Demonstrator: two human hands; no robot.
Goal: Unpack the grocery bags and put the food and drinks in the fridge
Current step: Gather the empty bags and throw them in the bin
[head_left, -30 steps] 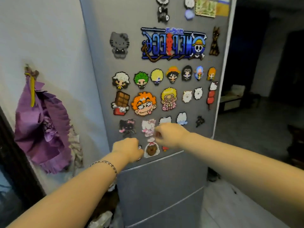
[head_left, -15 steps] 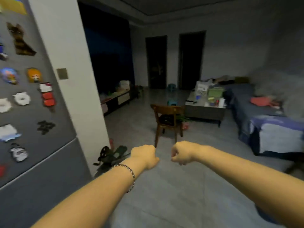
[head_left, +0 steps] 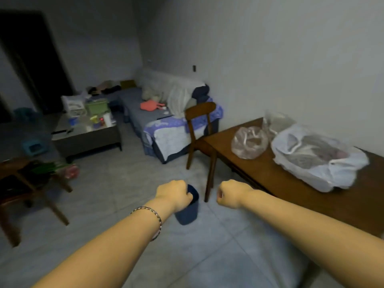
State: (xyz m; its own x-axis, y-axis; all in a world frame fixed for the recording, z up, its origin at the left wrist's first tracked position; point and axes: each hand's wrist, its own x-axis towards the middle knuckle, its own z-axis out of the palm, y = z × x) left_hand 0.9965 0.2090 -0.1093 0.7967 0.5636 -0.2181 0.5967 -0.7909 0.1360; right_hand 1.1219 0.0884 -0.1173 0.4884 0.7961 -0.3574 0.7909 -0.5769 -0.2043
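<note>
Left hand [head_left: 173,195] and right hand [head_left: 232,194], both empty fists, lower centre; grocery bags [head_left: 311,161] sit on wooden table [head_left: 270,179], right.

At 3 o'clock we see a white plastic bag [head_left: 324,169] and a clear, pinkish-grey bag [head_left: 248,143] on a dark brown wooden table [head_left: 276,183]; the chair [head_left: 200,112] at 1 o'clock is the same brown. At 12 o'clock we note a grey-blue sofa [head_left: 133,100] with a violet-and-white patterned cover [head_left: 164,129] and a coral-red item [head_left: 149,105], and at 10 o'clock a green box [head_left: 97,106]. At centre we mark a navy bin [head_left: 188,214] on pale grey floor tiles [head_left: 124,183].
</note>
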